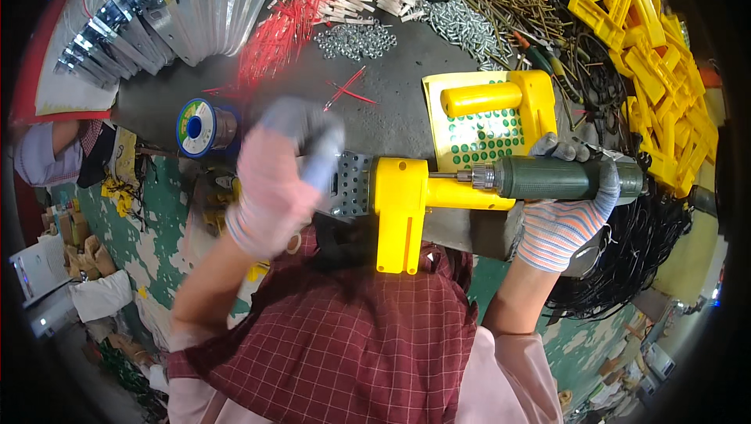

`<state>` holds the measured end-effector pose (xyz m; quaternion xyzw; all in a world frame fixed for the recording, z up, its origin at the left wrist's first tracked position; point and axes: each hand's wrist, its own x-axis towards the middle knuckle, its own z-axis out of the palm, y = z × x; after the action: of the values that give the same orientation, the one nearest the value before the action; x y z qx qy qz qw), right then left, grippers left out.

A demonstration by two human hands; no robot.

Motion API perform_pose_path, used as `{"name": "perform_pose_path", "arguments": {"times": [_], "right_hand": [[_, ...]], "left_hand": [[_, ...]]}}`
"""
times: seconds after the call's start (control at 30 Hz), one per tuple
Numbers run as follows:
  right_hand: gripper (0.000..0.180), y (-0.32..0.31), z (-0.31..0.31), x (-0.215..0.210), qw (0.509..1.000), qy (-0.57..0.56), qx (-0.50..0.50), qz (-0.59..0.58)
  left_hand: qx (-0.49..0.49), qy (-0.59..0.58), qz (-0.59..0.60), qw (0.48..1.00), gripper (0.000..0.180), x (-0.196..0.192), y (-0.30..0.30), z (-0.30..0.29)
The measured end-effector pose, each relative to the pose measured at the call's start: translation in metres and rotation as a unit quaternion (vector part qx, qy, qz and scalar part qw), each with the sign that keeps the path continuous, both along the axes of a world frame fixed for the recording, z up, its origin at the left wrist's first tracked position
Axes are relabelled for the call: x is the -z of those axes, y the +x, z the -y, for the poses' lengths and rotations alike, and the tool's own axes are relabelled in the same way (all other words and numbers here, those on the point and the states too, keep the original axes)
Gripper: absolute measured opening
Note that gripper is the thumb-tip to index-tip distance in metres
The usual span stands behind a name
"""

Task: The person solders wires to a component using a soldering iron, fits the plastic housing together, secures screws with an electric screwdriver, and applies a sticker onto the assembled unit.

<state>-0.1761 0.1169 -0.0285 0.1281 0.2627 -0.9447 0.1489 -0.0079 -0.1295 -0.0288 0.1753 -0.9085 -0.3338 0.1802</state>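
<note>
My right hand (559, 220), in a striped knit glove, grips a dark green power screwdriver (559, 177) lying level, its bit pointing left into a yellow plastic housing (400, 205). A perforated metal plate (352, 183) sticks out of the housing's left side. My left hand (274, 181), in a pink and grey glove, is blurred with motion and hovers at the plate's left end; whether it holds anything is unclear. Both sit at the front edge of the dark workbench (391, 88), above my red checked apron.
A second yellow housing with a handle (501, 103) lies on the bench behind. Stacked yellow parts (657, 64) fill the right. Screws (508, 1), nuts (356, 39), red wires (274, 41), metal plates (180, 9) and a solder spool (199, 127) lie at the back and left.
</note>
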Motion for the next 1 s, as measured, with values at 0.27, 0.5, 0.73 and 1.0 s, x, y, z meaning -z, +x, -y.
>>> {"name": "perform_pose_path", "arguments": {"times": [0.27, 0.5, 0.73, 1.0], "right_hand": [[0.028, -0.001, -0.003, 0.001, 1.000, 0.005, -0.017, -0.023], [0.030, 0.004, 0.001, -0.003, 0.999, 0.046, 0.017, -0.025], [0.037, 0.009, 0.001, 0.000, 0.998, 0.015, 0.035, -0.042], [0.039, 0.007, 0.001, 0.004, 0.998, 0.011, 0.029, -0.056]], "left_hand": [[-0.029, -0.054, -0.126, 0.990, 0.015, 0.044, 0.024, -0.038], [-0.015, -0.078, -0.135, 0.988, 0.015, 0.047, 0.021, -0.037], [0.001, -0.096, -0.154, 0.983, 0.017, 0.053, 0.020, -0.035], [-0.006, -0.092, -0.160, 0.983, 0.016, 0.051, 0.018, -0.037]]}}
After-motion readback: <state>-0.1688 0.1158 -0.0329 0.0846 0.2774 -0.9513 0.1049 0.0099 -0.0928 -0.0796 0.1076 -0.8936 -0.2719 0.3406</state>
